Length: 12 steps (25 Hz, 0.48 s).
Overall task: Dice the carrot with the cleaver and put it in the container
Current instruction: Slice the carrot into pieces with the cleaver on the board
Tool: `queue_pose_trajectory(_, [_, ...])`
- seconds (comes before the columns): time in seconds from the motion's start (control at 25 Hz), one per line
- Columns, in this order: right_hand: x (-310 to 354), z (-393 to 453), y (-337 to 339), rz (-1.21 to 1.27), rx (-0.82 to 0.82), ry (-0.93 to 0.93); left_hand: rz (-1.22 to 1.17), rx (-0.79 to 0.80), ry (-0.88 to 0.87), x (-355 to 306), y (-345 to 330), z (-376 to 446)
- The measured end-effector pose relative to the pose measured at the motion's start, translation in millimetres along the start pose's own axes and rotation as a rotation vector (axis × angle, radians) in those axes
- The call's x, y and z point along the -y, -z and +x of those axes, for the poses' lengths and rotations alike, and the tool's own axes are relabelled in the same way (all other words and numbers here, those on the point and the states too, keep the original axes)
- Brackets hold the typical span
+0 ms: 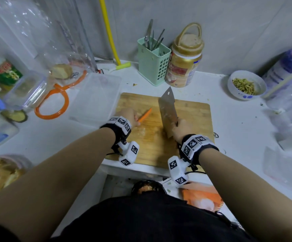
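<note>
Left hand [128,117] pinches carrot [145,115]; right hand [181,131] grips cleaver [168,112].
Both at frame centre over cutting board [194,123]; clear container [96,96] touching its left edge.

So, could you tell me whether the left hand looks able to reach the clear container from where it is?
Probably yes: the left hand pinches the carrot right beside the container, with nothing between.

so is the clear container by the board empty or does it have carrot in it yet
Empty. The clear container left of the cutting board shows no orange inside; the only carrot strip lies on the board, held by the left hand.
</note>
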State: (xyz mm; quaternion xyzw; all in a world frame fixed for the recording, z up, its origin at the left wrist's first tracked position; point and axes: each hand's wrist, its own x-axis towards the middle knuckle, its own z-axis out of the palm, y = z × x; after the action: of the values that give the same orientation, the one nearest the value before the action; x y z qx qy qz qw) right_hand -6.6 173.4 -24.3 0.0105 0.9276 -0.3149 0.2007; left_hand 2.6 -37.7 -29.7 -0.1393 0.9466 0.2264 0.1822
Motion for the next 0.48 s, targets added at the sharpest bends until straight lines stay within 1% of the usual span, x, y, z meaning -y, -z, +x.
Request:
queue_pose_trajectory(0.2, [-3.0, 2.8, 12.4, -0.038, -0.029, -0.003, 0.053, 0.050, -0.020, -0.6, -3.4, 1.7])
queue_pose_trajectory(0.36, [1.5, 1.7, 8.8, -0.032, -0.003, 0.001, 0.093, 0.098, -0.051, -1.2, -1.6, 5.1])
queue_pose_trajectory(0.48, [6.6, 0.9, 3.3, -0.032, 0.009, 0.022, 0.106, 0.083, -0.092, -2.7, -2.3, 4.9])
